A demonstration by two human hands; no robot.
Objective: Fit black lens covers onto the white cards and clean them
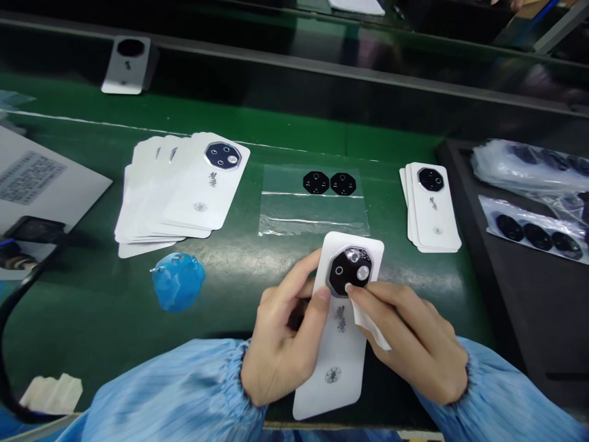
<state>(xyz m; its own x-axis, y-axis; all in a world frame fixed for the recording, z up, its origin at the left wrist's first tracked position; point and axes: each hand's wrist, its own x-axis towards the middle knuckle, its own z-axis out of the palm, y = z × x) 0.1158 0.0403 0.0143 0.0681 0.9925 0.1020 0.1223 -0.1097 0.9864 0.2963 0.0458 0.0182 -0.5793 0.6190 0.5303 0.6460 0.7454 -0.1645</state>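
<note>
My left hand point(285, 334) grips a white phone back cover point(338, 374) by its side, with the thumb along the edge. A black octagonal camera module point(350, 271) with a metal rim and lenses sits on the top of that cover. My right hand point(409, 328) pinches a white wipe point(372, 325) and presses it to the module's lower right edge. Several similar white covers lie fanned out point(184, 190) to the left, and a smaller stack point(432, 209) lies to the right.
A clear plastic bag point(313, 202) with two black octagonal plates lies on the green mat point(257, 129). A crumpled blue film point(178, 282) lies left of my hands. Bagged black parts point(536, 227) sit in a black tray point(506, 319) at right. A printed paper sheet point(41, 178) lies far left.
</note>
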